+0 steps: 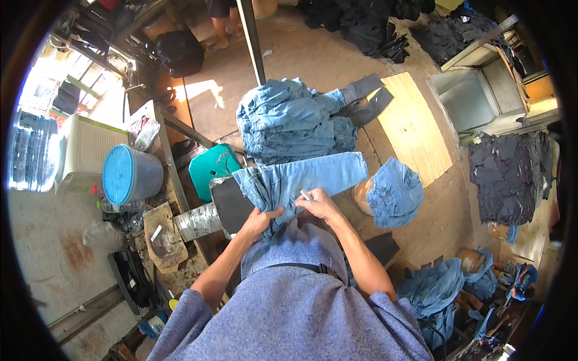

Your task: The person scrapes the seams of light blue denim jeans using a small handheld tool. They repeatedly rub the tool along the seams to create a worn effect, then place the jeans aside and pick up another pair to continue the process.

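Note:
A pair of light-blue jeans (328, 171) lies across in front of me, one leg stretched out to the right and the bunched part at the left. My left hand (262, 221) is closed on the bunched denim, thumb pressed on top. In my right hand (323, 207) is a short, slim white stick (306, 194), pinched between the fingers just above the cloth; whether it is chalk or a pen I cannot tell. Under the bunched end shows a dark pad (232, 207) at the end of a silver-wrapped arm (198, 222).
A heap of blue denim (289, 117) lies ahead, beside a teal plastic seat (211, 168). More denim (394, 192) is piled at the right. A blue-lidded bucket (129, 174) and a stained board (164, 240) stand at the left. Dark folded garments (509, 180) are stacked far right.

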### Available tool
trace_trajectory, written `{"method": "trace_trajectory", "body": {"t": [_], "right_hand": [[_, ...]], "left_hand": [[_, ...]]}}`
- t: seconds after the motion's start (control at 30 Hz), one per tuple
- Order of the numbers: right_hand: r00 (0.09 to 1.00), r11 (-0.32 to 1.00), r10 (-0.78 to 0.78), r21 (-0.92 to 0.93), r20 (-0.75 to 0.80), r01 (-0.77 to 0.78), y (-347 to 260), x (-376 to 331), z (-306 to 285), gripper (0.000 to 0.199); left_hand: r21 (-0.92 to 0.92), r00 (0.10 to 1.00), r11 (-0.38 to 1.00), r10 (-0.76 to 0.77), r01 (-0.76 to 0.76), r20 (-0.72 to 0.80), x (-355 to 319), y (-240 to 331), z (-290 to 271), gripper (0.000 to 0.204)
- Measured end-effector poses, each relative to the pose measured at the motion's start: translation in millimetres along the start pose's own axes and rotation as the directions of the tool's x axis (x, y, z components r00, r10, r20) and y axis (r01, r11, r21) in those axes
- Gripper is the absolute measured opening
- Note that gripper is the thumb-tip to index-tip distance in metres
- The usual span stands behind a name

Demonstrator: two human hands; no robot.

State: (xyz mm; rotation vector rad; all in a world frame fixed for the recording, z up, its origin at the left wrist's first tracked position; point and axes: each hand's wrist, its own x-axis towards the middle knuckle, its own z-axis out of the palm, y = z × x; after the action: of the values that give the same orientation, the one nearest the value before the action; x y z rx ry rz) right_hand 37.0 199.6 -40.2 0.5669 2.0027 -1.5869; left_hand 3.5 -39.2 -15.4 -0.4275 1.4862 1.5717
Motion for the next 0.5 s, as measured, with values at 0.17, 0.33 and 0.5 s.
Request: {"method": "trace_trajectory", "body": {"t": [0.17, 0.33, 0.5], "right_hand": [[0.939, 0.992, 0.054, 0.129, -0.341, -0.01, 21.9, -11.1, -35.0, 0.025], [0.46, 0.931, 0.154, 0.284, -0.875, 0.228, 73.7, -17.8, -80.1, 0.049], [0.711, 0.878, 0.194, 0.443, -0.676, 0.181, 113.1, 0.4, -107.9, 0.034]], "left_hand": [[0.012, 0.987, 0.995, -0.097, 0.1, -0.125, -9.3, -2.9, -12.8, 0.075], [0.598, 0.976, 0.801, -0.115, -0.019, 0.185, -52.1, 10.2, -108.5, 0.077], [0.498, 0.934, 0.867, -0.203, 0.033, 0.292, -52.4, 11.6, -158.9, 0.065]]}}
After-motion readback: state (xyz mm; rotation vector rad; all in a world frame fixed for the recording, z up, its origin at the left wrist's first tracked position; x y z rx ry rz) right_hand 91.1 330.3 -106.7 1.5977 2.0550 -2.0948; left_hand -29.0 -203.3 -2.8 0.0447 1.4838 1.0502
